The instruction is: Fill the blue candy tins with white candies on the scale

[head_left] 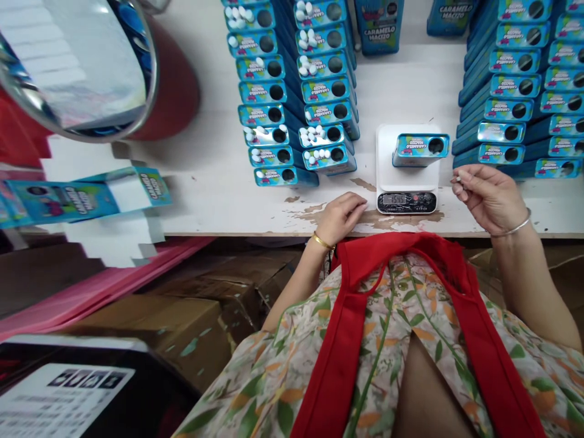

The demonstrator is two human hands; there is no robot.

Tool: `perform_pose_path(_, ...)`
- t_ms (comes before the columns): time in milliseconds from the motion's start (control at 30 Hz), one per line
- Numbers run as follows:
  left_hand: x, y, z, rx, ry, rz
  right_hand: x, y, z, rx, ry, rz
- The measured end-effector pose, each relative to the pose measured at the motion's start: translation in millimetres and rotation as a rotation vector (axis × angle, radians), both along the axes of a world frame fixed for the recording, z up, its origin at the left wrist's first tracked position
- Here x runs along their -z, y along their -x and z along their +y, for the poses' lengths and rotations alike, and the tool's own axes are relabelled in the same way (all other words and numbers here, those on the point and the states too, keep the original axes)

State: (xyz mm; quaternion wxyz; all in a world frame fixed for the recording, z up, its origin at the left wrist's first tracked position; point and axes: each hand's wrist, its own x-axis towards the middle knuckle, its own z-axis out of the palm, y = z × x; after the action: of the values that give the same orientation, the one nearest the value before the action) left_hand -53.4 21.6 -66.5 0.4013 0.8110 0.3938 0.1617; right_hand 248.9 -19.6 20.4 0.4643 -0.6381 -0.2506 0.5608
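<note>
A blue candy tin point(422, 148) with a round dark hole in its top stands upright on a white digital scale point(385, 173). The scale's display point(395, 199) is lit, with digits that look like 1545. My right hand point(490, 194) is held just right of the scale, thumb and fingers pinched on a small pale piece that looks like a white candy point(458, 179). Left of the scale, my left hand point(341, 216) rests near the table's front edge with its fingers curled in; nothing shows in them.
Rows of blue tins point(267, 115) with white candies on several tops stand to the left. More tins point(506, 109) line the right side. A red metal bucket point(176, 91) and a flat printed carton point(86, 198) lie further left. Cardboard boxes point(182, 328) sit below the table edge.
</note>
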Motion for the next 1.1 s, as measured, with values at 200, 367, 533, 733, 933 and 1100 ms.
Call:
perform_pose_path(200,-13.4,-12,6,0.036,-0.086,-0.07,-13.7,20,27,-0.018,-0.145,-0.144)
perform_pose_path(367,-39.2,-43,28,-0.064,-0.44,-0.057,-17.4,22,33,0.047,-0.189,0.02)
perform_pose_path(533,-59.0,-99,82,0.243,-0.513,0.16,-1.8,15,6,0.147,-0.076,0.225)
perform_pose_path(733,-57.3,-177,181,0.163,-0.561,0.303,23.2,11,-36,0.254,0.038,0.336)
perform_pose_path(933,-31.9,-241,245,0.151,-0.521,0.37,35.5,17,-49,0.286,0.082,0.423)
perform_pose_path(1100,-24.1,-219,261,0.029,-0.647,0.266,43.4,15,-53,0.284,0.106,0.46)
